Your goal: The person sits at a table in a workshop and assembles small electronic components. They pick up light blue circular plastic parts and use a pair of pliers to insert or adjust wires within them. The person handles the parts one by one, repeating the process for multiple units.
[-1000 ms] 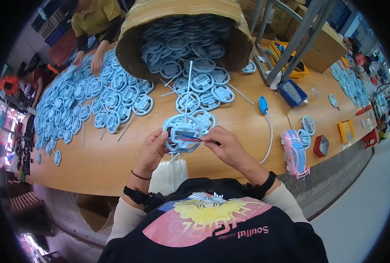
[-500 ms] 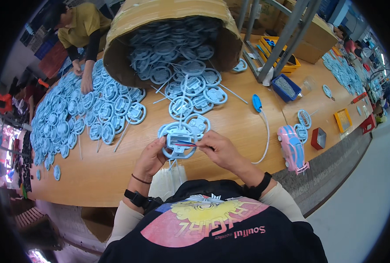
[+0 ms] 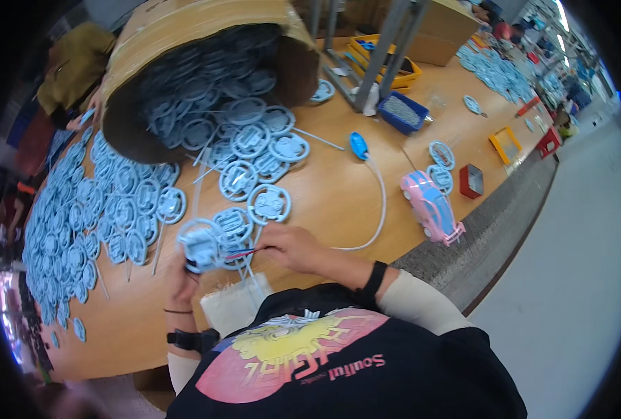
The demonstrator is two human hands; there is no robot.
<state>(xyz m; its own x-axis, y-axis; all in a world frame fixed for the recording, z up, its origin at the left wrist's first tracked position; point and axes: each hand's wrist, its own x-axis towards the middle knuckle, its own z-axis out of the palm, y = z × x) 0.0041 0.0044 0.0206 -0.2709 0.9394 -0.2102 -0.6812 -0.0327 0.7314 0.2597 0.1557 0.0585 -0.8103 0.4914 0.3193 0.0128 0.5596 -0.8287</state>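
At its edge, my left hand [image 3: 182,281] grips a light blue toy steering wheel [image 3: 203,246], which is tilted and slightly blurred. To the right of it, my right hand [image 3: 287,246] pinches thin red and blue wires [image 3: 240,253] that run toward the wheel. Where the wires end inside the part cannot be made out. Just beyond my hands lie more light blue wheels [image 3: 268,204] on the wooden table. A white sheet [image 3: 235,304] is near my body.
A tipped cardboard box [image 3: 125,136] spills wheels ahead. A large pile [image 3: 66,230] spreads left, near a co-worker [image 3: 80,59]. To the right are a pink toy car [image 3: 432,207], a blue pod [image 3: 358,146] with white cable, a blue tub [image 3: 402,113] and a metal frame [image 3: 370,77].
The view has swung, so the table's contents sit further left. The wheel in my left hand has tilted and moved left, and my right hand keeps hold of the wires.
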